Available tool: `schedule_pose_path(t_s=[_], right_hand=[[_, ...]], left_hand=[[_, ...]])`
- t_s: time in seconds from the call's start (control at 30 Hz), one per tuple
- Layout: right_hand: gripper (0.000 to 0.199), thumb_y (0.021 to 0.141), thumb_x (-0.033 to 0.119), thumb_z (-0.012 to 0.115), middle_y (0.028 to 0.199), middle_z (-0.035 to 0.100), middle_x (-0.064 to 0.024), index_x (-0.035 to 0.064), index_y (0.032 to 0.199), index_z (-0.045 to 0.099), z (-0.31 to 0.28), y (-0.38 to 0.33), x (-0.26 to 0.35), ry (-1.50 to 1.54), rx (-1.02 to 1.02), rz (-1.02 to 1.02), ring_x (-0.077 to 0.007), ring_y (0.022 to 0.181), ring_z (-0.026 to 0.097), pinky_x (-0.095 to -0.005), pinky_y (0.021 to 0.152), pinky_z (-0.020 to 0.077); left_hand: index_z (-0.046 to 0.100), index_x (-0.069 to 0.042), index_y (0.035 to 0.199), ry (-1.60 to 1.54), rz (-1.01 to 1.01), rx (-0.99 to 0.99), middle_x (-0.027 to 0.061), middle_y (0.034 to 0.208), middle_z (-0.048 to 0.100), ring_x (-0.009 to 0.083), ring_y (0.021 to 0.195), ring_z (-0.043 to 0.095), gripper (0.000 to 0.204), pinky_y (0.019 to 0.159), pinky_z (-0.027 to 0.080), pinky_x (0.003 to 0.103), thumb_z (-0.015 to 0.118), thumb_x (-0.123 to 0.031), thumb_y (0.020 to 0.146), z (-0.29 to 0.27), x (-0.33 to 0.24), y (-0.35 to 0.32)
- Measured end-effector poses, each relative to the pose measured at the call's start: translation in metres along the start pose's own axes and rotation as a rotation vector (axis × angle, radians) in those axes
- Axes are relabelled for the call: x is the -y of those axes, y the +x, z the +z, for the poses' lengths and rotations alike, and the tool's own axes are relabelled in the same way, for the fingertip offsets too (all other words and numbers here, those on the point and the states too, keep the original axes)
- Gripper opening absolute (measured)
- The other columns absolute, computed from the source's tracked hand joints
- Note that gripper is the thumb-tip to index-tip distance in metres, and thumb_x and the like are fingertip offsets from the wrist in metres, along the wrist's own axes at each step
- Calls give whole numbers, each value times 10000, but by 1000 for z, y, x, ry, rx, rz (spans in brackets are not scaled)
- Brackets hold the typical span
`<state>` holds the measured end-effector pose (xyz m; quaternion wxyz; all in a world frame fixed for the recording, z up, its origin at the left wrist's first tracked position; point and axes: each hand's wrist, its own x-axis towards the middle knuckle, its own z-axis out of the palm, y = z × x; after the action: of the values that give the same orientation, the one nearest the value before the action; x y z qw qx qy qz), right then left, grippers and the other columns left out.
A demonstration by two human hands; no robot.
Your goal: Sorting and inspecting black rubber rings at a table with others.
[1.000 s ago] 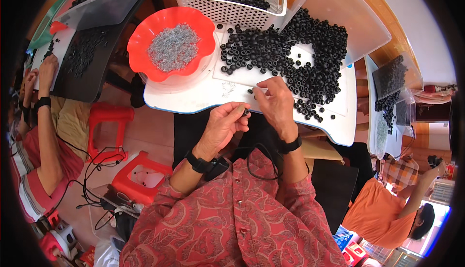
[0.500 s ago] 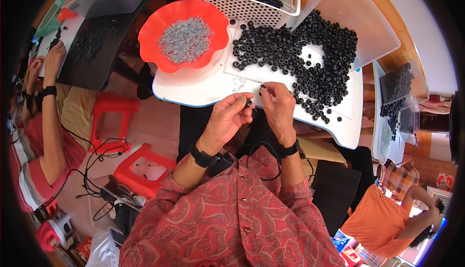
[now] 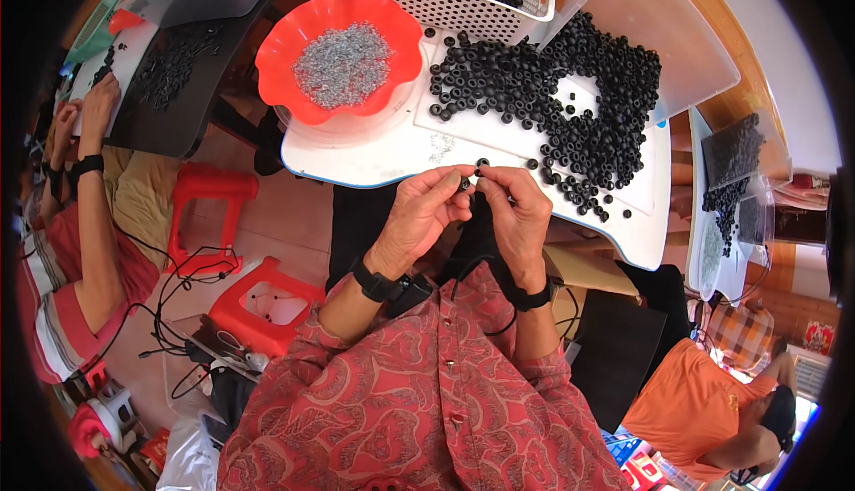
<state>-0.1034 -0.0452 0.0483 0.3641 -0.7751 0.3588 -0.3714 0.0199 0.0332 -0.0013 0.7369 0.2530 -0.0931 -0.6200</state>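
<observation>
In front of my chest, at the near edge of the white table [image 3: 356, 167], my two hands almost meet. My left hand [image 3: 411, 216] is closed, pinching a small round black part [image 3: 463, 184] between thumb and fingers. Fingers and thumb of my right hand [image 3: 520, 213] press together right beside it, at a small black piece [image 3: 482, 167] too small to name. Beyond them spreads a heap of round black ring-like parts [image 3: 614, 90]. A red wavy-rimmed bowl [image 3: 274, 68] at the far left of the table holds many small clear pieces [image 3: 343, 65].
A white perforated basket [image 3: 445, 12] with more black parts stands at the back, beside a translucent bin [image 3: 686, 54]. Red plastic stools [image 3: 254, 313] and dark cables [image 3: 169, 299] lie to my left. Co-workers sit left, at a dark table [image 3: 183, 126], and right, in an orange shirt [image 3: 690, 402].
My right fingertips have come down and closer to the part in my left hand. My left hand has shifted slightly right. The orange-shirted person's arms have moved.
</observation>
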Motion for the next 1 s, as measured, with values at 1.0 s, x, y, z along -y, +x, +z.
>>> schedule_pose_path(t_s=[1.0], right_hand=[[253,816,-32,679,871,650,-46,8,1065,666,5,-12,-2,248,-8,103,-102,749,633,-234,696,507]], left_hand=[[610,17,1169,-91,-4,20,37,953,630,83,802,579,248,703,521,231,548,-148,995,3,3,0]])
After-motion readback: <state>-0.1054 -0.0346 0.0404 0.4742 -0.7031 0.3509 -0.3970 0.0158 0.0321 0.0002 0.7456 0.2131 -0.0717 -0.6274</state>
